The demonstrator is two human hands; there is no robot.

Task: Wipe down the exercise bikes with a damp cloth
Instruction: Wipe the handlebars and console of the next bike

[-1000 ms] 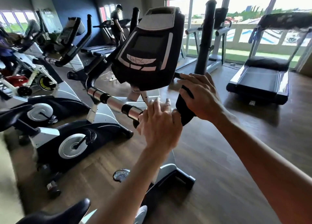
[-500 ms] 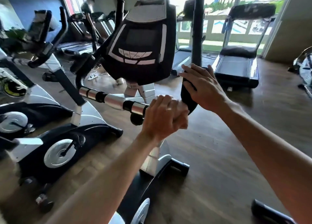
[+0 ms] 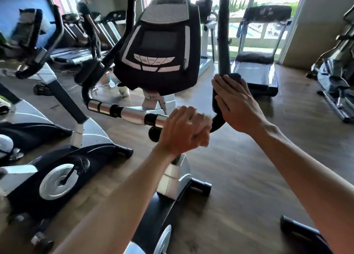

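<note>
The exercise bike point(image 3: 173, 179) stands right in front of me, its black console point(image 3: 159, 49) tilted toward me. A silver and black handlebar point(image 3: 124, 113) runs across below the console. My left hand point(image 3: 183, 130) is clenched around the bar's right end, and a pale blurred edge of cloth point(image 3: 207, 118) shows at its fingertips. Just to its right, my right hand point(image 3: 236, 105) wraps the black foam grip point(image 3: 224, 43) where the upright bar bends. The two hands almost touch.
More exercise bikes point(image 3: 63, 169) crowd the left side. A treadmill point(image 3: 255, 70) stands by the back windows and another machine point(image 3: 337, 72) at the far right. A person point(image 3: 90, 24) stands by treadmills at the back left. A spray bottle point(image 3: 112, 82) sits on the wooden floor.
My left hand has slid right along the handlebar and closed into a tighter fist beside my right hand. My view has swung to the right; the right hand keeps its grip.
</note>
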